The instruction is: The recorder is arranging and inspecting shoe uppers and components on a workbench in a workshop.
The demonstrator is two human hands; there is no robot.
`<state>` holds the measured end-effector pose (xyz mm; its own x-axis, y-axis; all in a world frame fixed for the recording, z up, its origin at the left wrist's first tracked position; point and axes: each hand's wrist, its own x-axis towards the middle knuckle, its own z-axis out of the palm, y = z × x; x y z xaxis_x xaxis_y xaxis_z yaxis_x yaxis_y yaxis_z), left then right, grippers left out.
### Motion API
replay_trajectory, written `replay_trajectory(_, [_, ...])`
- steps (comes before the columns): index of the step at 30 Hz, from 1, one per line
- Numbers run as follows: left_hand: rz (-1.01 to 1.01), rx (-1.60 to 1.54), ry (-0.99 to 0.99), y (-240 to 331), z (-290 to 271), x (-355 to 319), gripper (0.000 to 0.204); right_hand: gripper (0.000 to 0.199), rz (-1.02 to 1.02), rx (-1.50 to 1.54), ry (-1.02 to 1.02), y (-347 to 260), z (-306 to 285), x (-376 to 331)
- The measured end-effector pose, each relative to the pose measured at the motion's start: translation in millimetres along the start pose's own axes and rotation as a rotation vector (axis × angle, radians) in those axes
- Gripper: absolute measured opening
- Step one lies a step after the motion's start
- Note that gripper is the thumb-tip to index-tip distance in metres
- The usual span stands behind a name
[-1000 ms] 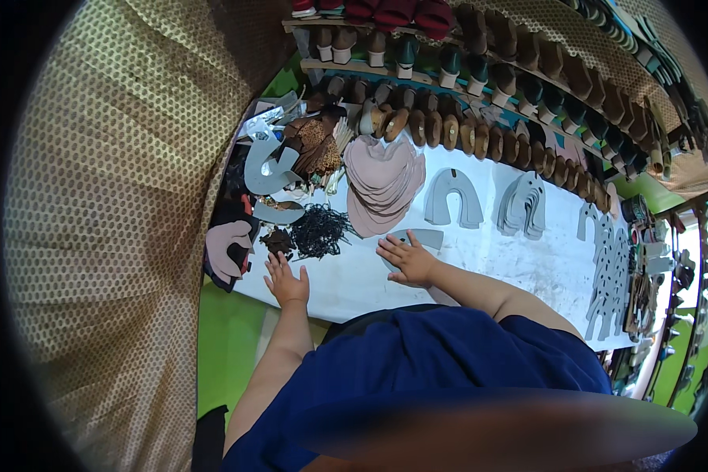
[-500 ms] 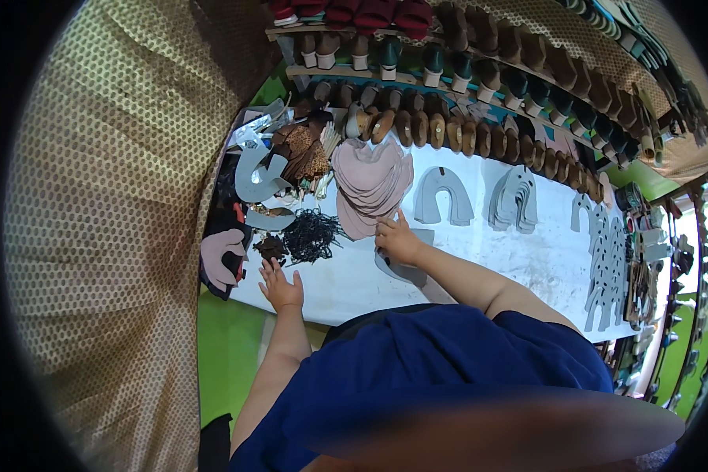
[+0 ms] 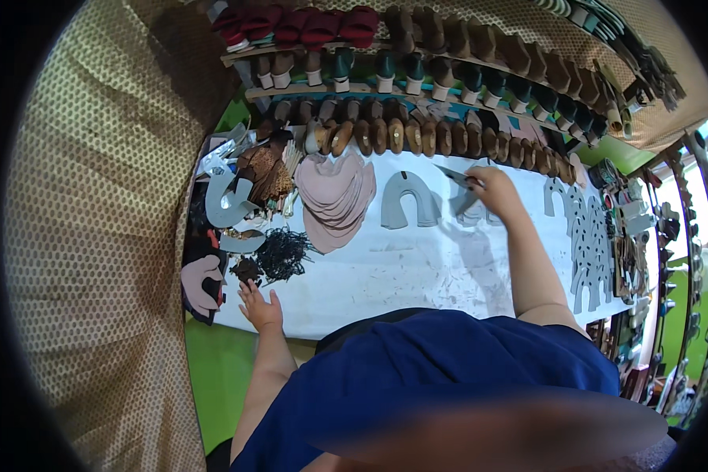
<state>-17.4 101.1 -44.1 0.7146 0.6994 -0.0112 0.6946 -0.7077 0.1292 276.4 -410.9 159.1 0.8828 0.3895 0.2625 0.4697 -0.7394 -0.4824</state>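
My right hand [image 3: 495,191] is raised over the far middle of the table, pinching a flat grey cut piece [image 3: 453,175] that looks like a shoe upper. Under it lies a stack of grey arch-shaped pieces [image 3: 473,214], partly hidden by the hand. To the left sits another grey arch-shaped stack [image 3: 406,203], and beyond that a fanned pile of pink rounded pieces [image 3: 337,206]. My left hand [image 3: 263,308] rests at the near left of the table with fingers spread, holding nothing. Its fingertips are close to a small dark brown heap [image 3: 245,270] and a tangle of black strips [image 3: 285,253].
A white-covered table [image 3: 385,283] spans the front. Brown shoe lasts [image 3: 429,138] line its far edge, below shelves of heeled shoes [image 3: 385,72] and red slippers [image 3: 315,26]. Overlapping grey pieces [image 3: 590,244] lie at right. A patterned curtain [image 3: 110,236] hangs at left.
My right hand has moved from the grey piece near the pink pile to the far right, carrying that piece over the grey stack. My left hand stays by the scraps. The view has shifted slightly.
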Motion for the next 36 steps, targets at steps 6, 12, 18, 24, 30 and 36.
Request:
replay_trajectory(6, [-0.008,-0.01,0.012,1,1,-3,0.077,0.021,0.293,-0.027,-0.328,46,-64,-18])
replay_trajectory(12, [-0.007,0.011,0.0,3,2,0,0.076,0.018,0.351,-0.099,-0.432,161,-17,17])
replay_trajectory(18, [-0.003,0.012,0.007,0,8,3,0.079,0.018,0.385,-0.212,-0.292,236,42,55])
replay_trajectory(24, [-0.014,0.013,-0.009,0,6,1,0.079,0.026,0.518,-0.426,-0.258,217,66,72])
replay_trajectory(30, [-0.018,0.023,-0.029,3,3,3,0.078,0.051,0.581,-0.446,0.406,189,127,37])
replay_trajectory(36, [0.013,0.029,-0.004,3,5,6,0.079,0.056,0.6,-0.539,0.069,172,151,29])
